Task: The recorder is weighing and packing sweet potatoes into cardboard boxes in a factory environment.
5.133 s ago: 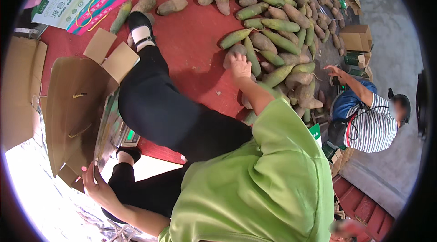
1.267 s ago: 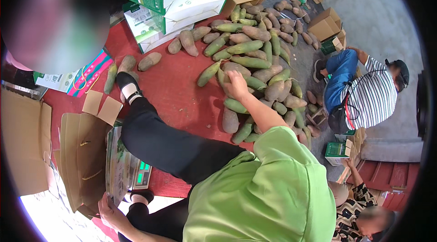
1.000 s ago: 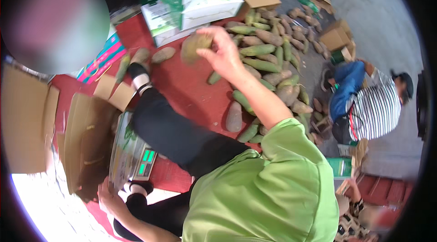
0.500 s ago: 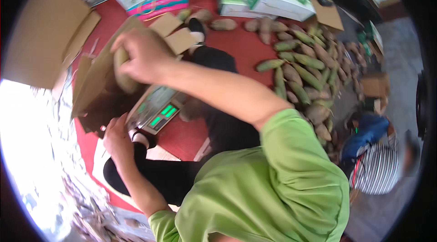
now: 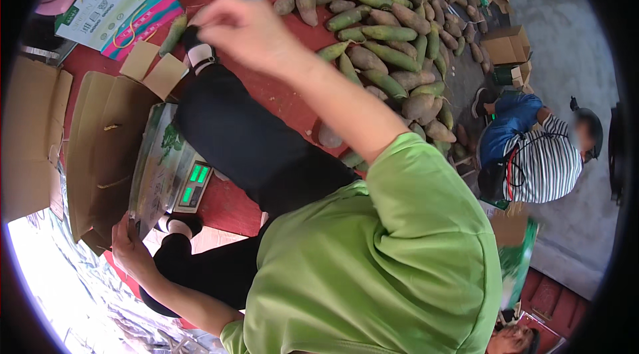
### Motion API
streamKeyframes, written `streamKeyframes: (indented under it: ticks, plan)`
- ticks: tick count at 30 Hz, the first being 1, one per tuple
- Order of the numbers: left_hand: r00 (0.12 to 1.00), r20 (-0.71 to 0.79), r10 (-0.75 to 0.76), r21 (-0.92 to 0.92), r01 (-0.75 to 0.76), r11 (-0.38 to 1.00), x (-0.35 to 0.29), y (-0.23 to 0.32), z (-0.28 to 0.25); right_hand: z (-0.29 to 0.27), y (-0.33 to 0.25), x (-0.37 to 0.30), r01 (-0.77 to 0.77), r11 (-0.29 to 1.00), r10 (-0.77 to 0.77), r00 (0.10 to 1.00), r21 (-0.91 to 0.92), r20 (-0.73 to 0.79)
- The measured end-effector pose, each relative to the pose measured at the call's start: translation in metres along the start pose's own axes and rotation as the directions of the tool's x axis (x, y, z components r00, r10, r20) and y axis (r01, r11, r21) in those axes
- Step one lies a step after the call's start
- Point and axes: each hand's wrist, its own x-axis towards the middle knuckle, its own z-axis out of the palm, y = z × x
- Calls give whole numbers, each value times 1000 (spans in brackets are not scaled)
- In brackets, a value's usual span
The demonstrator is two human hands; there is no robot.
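Observation:
My left hand (image 5: 130, 244) is closed on the near edge of an open gift carton (image 5: 100, 148), brown inside with a green leaf print outside. The carton rests tilted against a digital scale (image 5: 193, 187) with lit green digits. My right hand (image 5: 249, 31) is raised above my far foot, slightly blurred, its fingers loosely bent and nothing visible in them. To its left, a green radish (image 5: 174, 34) lies beside the carton's open flaps. The bottom of the carton is hidden by its walls.
A large heap of green and soil-brown radishes (image 5: 393, 48) spreads on the red mat to the right. Printed cartons (image 5: 120, 4) stand at the back, and a brown box (image 5: 33, 148) at far left. A co-worker in a striped shirt (image 5: 542, 164) bends at the right.
The radish my right hand held over the carton is no longer in it, and that hand has moved right, away from the carton. My left hand stays on the carton edge. The view has turned right.

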Motion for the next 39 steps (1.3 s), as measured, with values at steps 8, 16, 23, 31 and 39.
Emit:
streamKeyframes:
  ticks: [8, 16, 23, 31, 39]
  plan:
    - [999, -39, 18, -97, -22, 995, -8, -7, -5, -179, 169, -124, -615, 460, 521, 771, -640, -366]
    - [998, -53, -28, -138, 21, 990, -6, 4, -5, -165, 246, -252, -639, 343, 561, 727, -688, -396]
    - [997, -78, -27, -88, 20, 996, -13, -14, 4, -132, 246, -238, -438, 388, 566, 808, -811, -166]
    - [997, -81, -14, -125, 3, 992, -11, -9, 6, -216, 215, -223, -519, -152, 654, 585, -841, -479]
    - [998, -53, -37, -125, 30, 992, -12, -14, 3, -218, 154, -277, -212, -216, 854, 433, -953, -290]
